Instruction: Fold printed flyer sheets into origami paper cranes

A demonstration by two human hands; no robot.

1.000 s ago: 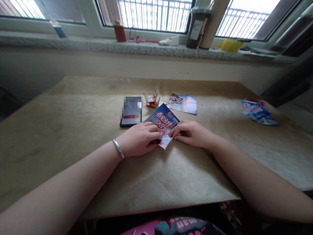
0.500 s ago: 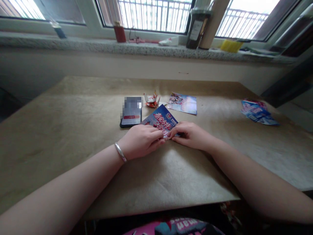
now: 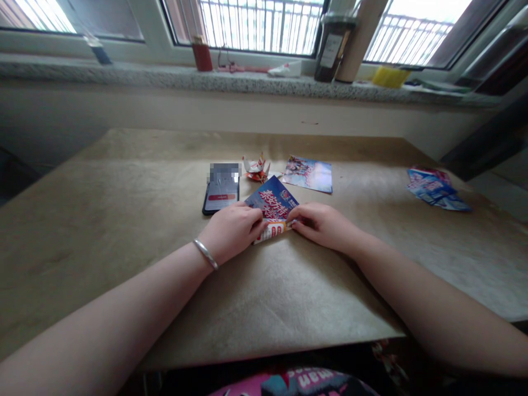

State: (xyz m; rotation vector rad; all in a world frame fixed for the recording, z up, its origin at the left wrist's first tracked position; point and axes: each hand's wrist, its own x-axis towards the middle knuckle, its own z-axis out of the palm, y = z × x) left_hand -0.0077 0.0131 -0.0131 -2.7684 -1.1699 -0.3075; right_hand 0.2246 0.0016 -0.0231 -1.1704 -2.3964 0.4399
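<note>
Red Chinese characters (image 3: 270, 202) run across the folded blue flyer (image 3: 275, 193), too small to read exactly.

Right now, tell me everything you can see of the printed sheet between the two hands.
The printed sheet looks like glossy paper, deep blue with large red and white characters, too distorted to read. It is folded, its upper part coming to a point, with a narrow white, red and orange band folded along the lower edge. It lies low over the brown kraft paper, held at its left side by the left hand and at its right end by the right hand.
</note>
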